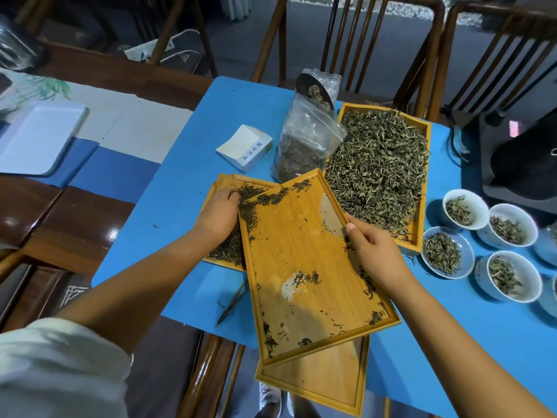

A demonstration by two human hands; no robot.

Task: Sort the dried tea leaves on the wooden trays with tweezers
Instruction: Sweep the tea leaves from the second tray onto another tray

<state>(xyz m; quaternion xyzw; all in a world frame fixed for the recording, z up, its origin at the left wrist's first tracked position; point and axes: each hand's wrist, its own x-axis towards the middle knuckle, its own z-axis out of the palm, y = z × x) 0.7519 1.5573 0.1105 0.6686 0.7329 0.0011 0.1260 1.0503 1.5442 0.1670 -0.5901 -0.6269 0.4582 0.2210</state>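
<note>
My right hand (372,251) grips the right rim of a wooden tray (304,260), tilted so its far left corner dips over a second wooden tray (224,181). Dark tea leaves (251,206) gather at that lowered corner. My left hand (218,214) rests on the leaves in the left tray, fingers curled among them. A third tray (419,224) at the back right is heaped with green-grey dried leaves (379,167). Dark tweezers (233,303) lie on the blue mat, untouched, left of the tilted tray. Another empty wooden tray (325,384) lies under the tilted one.
Several white bowls (509,224) with tea leaves stand at the right. A clear bag of tea (304,146) and a white box (245,147) sit behind the trays. A white plastic tray (36,137) lies far left; chairs (346,34) line the table's far side.
</note>
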